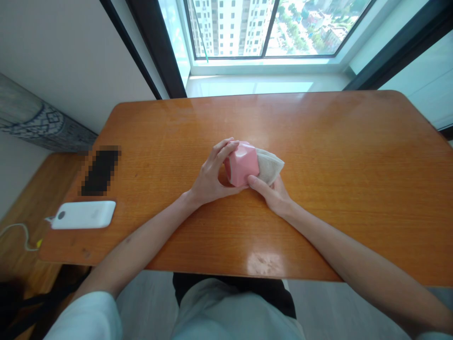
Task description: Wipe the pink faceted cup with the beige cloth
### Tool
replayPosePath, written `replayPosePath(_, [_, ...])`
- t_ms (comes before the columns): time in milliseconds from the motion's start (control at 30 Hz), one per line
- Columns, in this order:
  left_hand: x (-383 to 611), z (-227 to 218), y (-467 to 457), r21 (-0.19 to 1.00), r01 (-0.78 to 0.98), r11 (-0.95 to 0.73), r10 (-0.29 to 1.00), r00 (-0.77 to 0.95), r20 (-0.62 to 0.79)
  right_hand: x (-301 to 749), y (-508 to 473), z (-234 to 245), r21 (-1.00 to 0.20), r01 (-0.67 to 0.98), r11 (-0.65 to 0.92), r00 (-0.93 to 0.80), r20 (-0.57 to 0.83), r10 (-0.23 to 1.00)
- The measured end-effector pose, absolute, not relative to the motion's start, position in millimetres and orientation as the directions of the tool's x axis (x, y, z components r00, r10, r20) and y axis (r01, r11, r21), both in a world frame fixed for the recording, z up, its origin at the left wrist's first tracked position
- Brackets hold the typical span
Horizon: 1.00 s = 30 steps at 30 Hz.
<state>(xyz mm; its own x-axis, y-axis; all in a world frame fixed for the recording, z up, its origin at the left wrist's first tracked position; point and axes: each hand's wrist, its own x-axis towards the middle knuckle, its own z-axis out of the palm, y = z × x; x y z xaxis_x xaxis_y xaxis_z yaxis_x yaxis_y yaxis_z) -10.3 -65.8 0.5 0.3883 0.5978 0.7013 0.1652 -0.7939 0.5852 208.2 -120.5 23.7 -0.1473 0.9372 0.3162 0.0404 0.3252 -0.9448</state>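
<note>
A glossy pink faceted object (pixel 244 165), like a small pot or cup, is held over the middle of the wooden table. My left hand (pixel 212 172) is closed around its left side, fingers over the top and thumb along the bottom. Against its right side lies a folded light grey cloth (pixel 269 165). My right hand (pixel 271 193) grips this cloth from below, its thumb resting on the lower edge of the pink object. The fingers of my right hand are mostly hidden behind the cloth.
The brown wooden table (pixel 336 189) has rounded corners. At its left side lie a white rectangular device (pixel 85 215) with a cable (pixel 17 225) and a blurred-out dark rectangle (pixel 101 171). A window (pixel 265 33) is beyond the far edge; a patterned curtain (pixel 46 118) hangs left.
</note>
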Motion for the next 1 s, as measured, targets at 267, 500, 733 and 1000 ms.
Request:
replayPosePath(267, [-11,1,-70,0.747,0.122,-0.653,0.717,0.416,0.559,190,-130,16,-0.890,0.131,0.438,-0.070,0.432,0.899])
replayPosePath(500, [-11,-5,-70,0.528,0.193,-0.827,0.536,0.555,0.636,192,-130,17,-0.977,-0.047,0.208,0.099,0.202,0.974])
replayPosePath(733, [-10,3,-75,0.472,0.249,-0.846,0.527,0.527,0.666,188,-124,23,-0.968,-0.157,0.196,0.151,0.172,0.973])
replayPosePath(1000, [-4,9,-77,0.866,-0.068,-0.496,0.718,0.530,0.452,192,-137,20,-0.934,0.087,0.346,-0.037,0.344,0.938])
